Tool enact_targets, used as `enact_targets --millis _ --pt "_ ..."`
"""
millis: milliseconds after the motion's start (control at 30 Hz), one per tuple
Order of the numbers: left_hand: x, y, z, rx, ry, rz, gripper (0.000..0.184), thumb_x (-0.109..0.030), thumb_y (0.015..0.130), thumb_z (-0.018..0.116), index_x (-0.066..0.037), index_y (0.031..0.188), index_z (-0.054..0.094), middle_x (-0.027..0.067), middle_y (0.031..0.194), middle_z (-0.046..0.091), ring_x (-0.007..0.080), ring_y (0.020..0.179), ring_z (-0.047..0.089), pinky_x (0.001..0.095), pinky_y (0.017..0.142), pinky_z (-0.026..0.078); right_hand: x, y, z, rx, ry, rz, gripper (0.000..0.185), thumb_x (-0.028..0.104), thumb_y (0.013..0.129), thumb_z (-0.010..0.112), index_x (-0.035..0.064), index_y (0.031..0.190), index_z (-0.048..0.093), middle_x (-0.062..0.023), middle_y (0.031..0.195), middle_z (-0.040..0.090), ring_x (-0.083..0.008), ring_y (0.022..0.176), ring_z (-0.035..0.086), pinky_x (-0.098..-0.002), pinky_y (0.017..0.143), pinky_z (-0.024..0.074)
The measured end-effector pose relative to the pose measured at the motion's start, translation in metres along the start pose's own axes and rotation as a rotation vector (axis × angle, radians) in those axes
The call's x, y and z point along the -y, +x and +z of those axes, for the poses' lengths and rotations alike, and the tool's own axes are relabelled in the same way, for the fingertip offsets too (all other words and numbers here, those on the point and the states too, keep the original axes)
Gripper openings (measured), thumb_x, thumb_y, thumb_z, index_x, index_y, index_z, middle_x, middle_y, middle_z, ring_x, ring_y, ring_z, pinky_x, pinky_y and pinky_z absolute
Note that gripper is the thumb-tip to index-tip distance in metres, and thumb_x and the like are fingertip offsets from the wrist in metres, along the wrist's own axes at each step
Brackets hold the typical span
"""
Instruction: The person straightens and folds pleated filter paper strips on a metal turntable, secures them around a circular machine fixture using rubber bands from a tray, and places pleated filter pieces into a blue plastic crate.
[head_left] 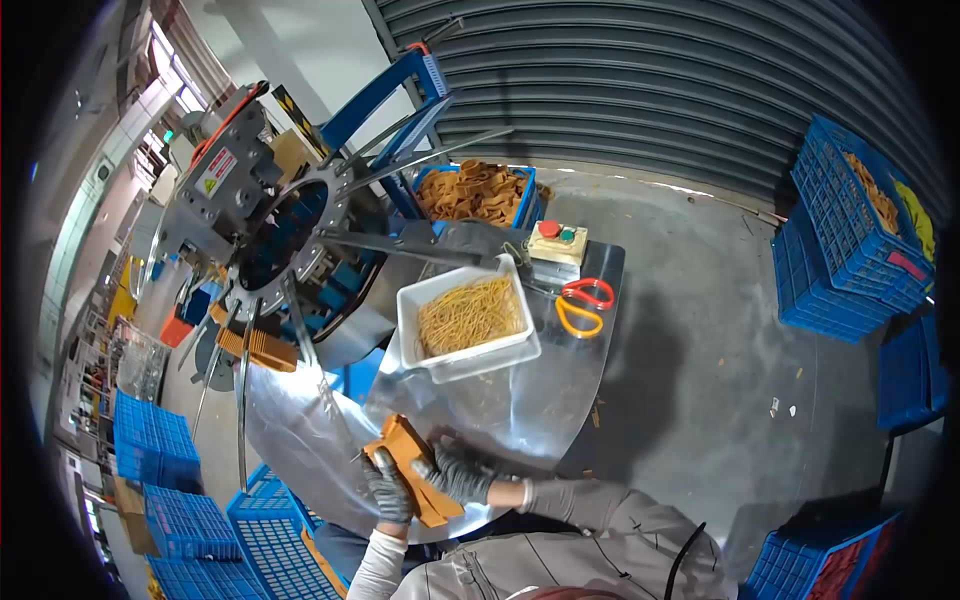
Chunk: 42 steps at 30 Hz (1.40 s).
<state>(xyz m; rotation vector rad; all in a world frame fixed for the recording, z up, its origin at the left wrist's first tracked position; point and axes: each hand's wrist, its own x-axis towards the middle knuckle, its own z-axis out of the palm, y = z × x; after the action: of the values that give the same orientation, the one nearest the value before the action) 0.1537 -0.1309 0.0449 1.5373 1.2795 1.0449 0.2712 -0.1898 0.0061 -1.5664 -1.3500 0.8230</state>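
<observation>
Orange-brown pieces (pixel 408 462) are held between both gloved hands near the worktop's (pixel 540 400) edge, the left grip (pixel 388 488) clamped on one side, the right grip (pixel 458 473) on the other; beyond the grips sits a white tray (pixel 490 362) of yellow bands (pixel 462 315).

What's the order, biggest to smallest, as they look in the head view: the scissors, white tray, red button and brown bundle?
1. White tray
2. Brown bundle, though partly covered
3. Scissors
4. Red button

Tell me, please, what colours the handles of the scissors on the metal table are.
One handle loop is red, the other loop orange-yellow, as the head view shows.
</observation>
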Motion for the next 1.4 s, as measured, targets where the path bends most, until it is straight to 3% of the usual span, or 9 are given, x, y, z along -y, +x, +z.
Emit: enact_targets --millis 200,700,867,967,1100,1167,1233,1300,1400 --pt "-0.020 -0.006 0.041 0.071 0.053 0.173 0.046 -0.034 0.095 0.043 -0.004 0.128 0.033 0.0100 0.117 0.047 0.0171 0.104 0.047 0.0301 0.091 0.039 -0.015 0.004 -0.024 -0.113 0.547 0.034 0.049 0.042 0.091 0.045 0.0008 0.117 0.042 -0.0184 0.101 0.055 -0.0318 0.090 0.056 -0.0377 0.078 0.0438" --pt "-0.010 -0.007 0.045 -0.087 -0.013 0.100 0.066 -0.036 0.091 0.050 -0.002 0.139 0.021 0.0131 0.134 0.037 0.0205 0.119 0.038 0.0319 0.100 0.031 -0.013 0.014 -0.020 -0.095 0.668 -0.061 0.061 0.044 0.087 0.051 0.0019 0.128 0.035 -0.0219 0.112 0.055 -0.0370 0.103 0.054 -0.0397 0.087 0.0433" --pt "0.002 -0.004 0.042 -0.105 -0.038 0.195 0.058 -0.034 0.091 0.051 -0.003 0.135 0.030 0.0109 0.126 0.044 0.0196 0.114 0.044 0.0318 0.096 0.036 -0.021 0.012 0.006 -0.112 0.521 0.075 0.055 0.040 0.086 0.054 0.0074 0.127 0.038 -0.0179 0.107 0.058 -0.0363 0.095 0.057 -0.0397 0.080 0.0463" --pt "-0.047 -0.007 0.031 -0.027 0.260 0.251 0.040 -0.024 0.091 0.051 0.005 0.120 0.047 0.0174 0.112 0.057 0.0223 0.096 0.057 0.0317 0.084 0.044 0.028 0.019 -0.074 -0.180 -0.030 -0.264 0.042 0.043 0.087 0.049 0.0069 0.108 0.057 -0.0154 0.095 0.061 -0.0327 0.080 0.059 -0.0405 0.066 0.0462" --pt "-0.011 0.009 -0.018 0.176 -0.391 -0.400 0.041 -0.038 0.091 0.048 -0.002 0.108 0.056 0.0107 0.097 0.062 0.0188 0.080 0.060 0.0300 0.067 0.049 -0.014 0.033 -0.026 0.244 0.372 -0.025 0.037 0.040 0.090 0.047 0.0097 0.108 0.057 -0.0108 0.086 0.062 -0.0268 0.069 0.058 -0.0374 0.060 0.0456" --pt "-0.018 0.014 -0.043 0.274 -0.654 -0.737 0.048 -0.048 0.089 0.047 -0.006 0.111 0.056 0.0078 0.097 0.061 0.0167 0.083 0.059 0.0294 0.070 0.050 0.003 0.036 -0.021 0.429 1.165 0.217 0.040 0.036 0.090 0.051 0.0070 0.117 0.052 -0.0063 0.096 0.061 -0.0183 0.081 0.059 -0.0307 0.072 0.0476" --pt "-0.023 0.009 -0.050 0.240 -0.658 -0.585 0.052 -0.046 0.089 0.049 -0.004 0.119 0.049 0.0084 0.104 0.059 0.0162 0.090 0.057 0.0282 0.079 0.047 -0.011 0.044 -0.024 0.748 1.161 0.355 0.046 0.035 0.090 0.053 0.0056 0.125 0.046 -0.0061 0.107 0.058 -0.0135 0.096 0.056 -0.0253 0.083 0.0450" --pt "-0.008 0.014 -0.055 0.151 -0.291 -0.280 0.053 -0.042 0.089 0.052 -0.001 0.122 0.046 0.0103 0.107 0.058 0.0168 0.097 0.055 0.0281 0.084 0.045 -0.015 0.048 -0.007 0.484 0.498 -0.057 0.042 0.032 0.090 0.054 0.0043 0.120 0.047 -0.0062 0.107 0.057 -0.0123 0.094 0.055 -0.0252 0.082 0.0444" --pt "0.027 0.009 -0.056 0.106 -0.149 -0.056 0.064 -0.037 0.088 0.057 0.004 0.130 0.032 0.0159 0.118 0.050 0.0195 0.110 0.047 0.0301 0.092 0.040 0.007 0.055 0.016 0.329 0.733 0.019 0.037 0.028 0.089 0.056 0.0021 0.114 0.049 -0.0077 0.103 0.057 -0.0128 0.091 0.054 -0.0265 0.081 0.0441"
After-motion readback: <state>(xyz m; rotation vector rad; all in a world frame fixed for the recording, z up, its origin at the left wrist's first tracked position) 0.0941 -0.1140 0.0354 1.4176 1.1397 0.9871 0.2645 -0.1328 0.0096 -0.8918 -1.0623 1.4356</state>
